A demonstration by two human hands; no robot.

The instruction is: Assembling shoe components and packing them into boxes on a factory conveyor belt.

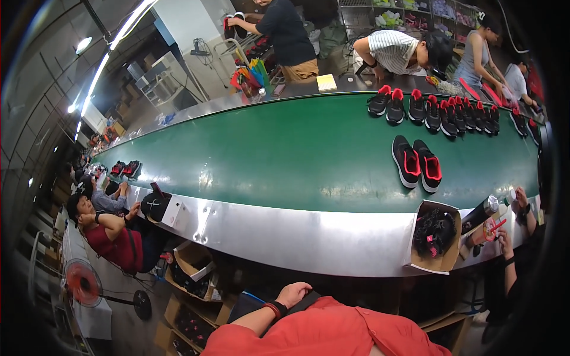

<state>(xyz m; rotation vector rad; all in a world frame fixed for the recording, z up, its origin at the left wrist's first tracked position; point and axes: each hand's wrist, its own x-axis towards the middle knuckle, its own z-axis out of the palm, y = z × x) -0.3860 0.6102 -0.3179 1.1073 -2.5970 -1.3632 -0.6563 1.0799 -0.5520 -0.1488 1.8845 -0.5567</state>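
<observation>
My left hand [293, 294], with a dark band on its wrist, is low in front of my red shirt, below the near edge of the metal ledge. Its fingers are closed and bent down against a dark, flat-looking thing [307, 299] that I cannot make out. No part of my right hand shows. On the green conveyor belt [255, 148] ahead stands a pair of black shoes [408, 163] with red linings and white soles. A row of similar shoes [445, 115] lines the far side at the right.
An open cardboard box [436, 237] with black laces or straps sits on the metal ledge [285, 240], beside a dark bottle [480, 212] and a drink cup [484, 231]. Co-workers [395, 50] are across the belt and on both sides. Boxes [190, 320] and a fan [83, 283] stand lower left.
</observation>
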